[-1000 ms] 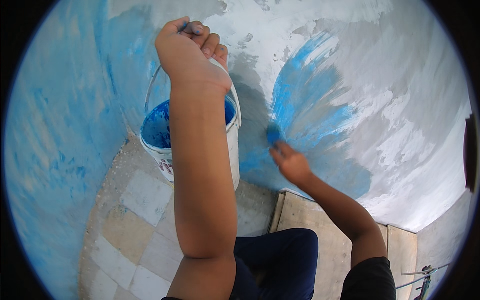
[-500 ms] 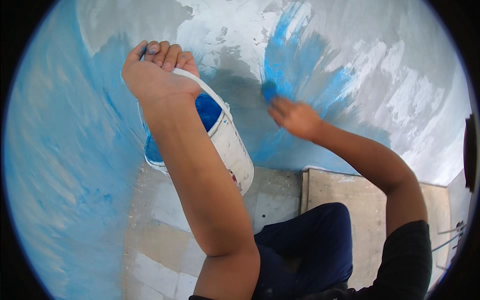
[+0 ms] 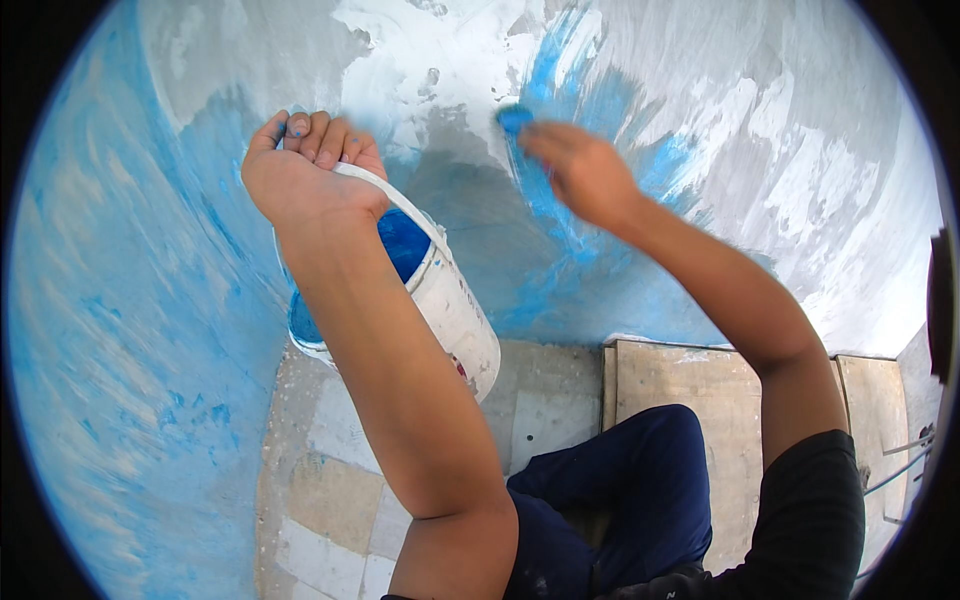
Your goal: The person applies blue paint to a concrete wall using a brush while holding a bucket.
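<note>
My left hand (image 3: 315, 175) is closed round the white handle (image 3: 375, 180) of a paint bucket (image 3: 460, 315), with blue smudges on its fingers. The white bucket hangs tilted under my wrist, and blue paint (image 3: 403, 245) shows inside; my forearm hides part of the opening. In my right hand (image 3: 580, 172) is a paintbrush (image 3: 515, 119), its blue-coated head against the wall at the upper edge of a blue patch. My fingers cover its handle, and motion blurs them a little.
The curved wall (image 3: 700, 60) has grey, white and blue areas, with streaky blue over the left side. Below lies a tiled floor (image 3: 330, 480). Wooden boards (image 3: 690, 380) stand beside my bent knee (image 3: 660, 450). Thin rods (image 3: 900, 465) show at the far right.
My right hand has moved up and slightly left along the wall with the paintbrush. My left hand and the bucket appear slightly lower in view.
</note>
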